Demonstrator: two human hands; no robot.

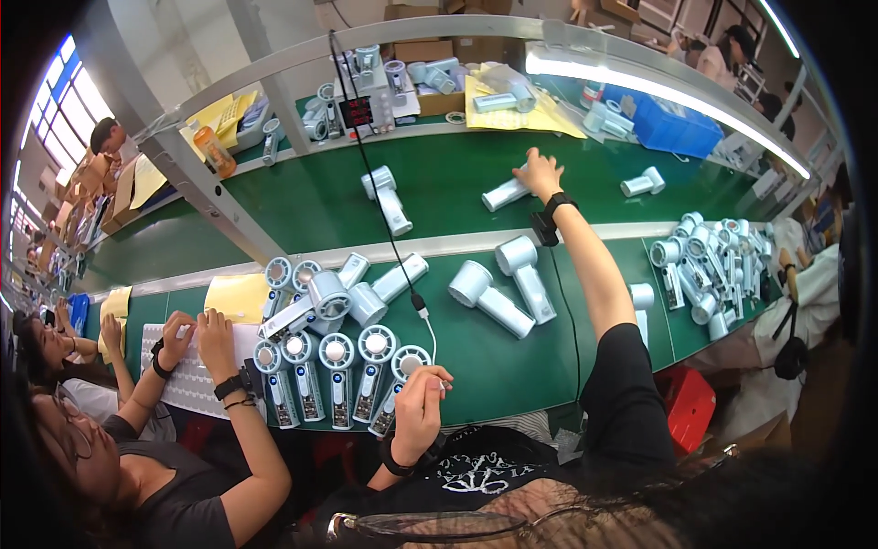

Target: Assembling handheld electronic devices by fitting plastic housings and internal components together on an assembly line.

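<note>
Green worktop (293, 197), one o'clock: likely fetching pale-blue plastic fan (503, 195) with curled right hand (542, 175); pinching white cable (430, 327) in left (419, 412); next, lift.

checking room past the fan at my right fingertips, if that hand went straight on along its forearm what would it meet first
Likely the yellow sheet, ahead of the right hand beyond a bare strip of green surface. Depth is unclear, so a raised hand might pass over it.
</note>
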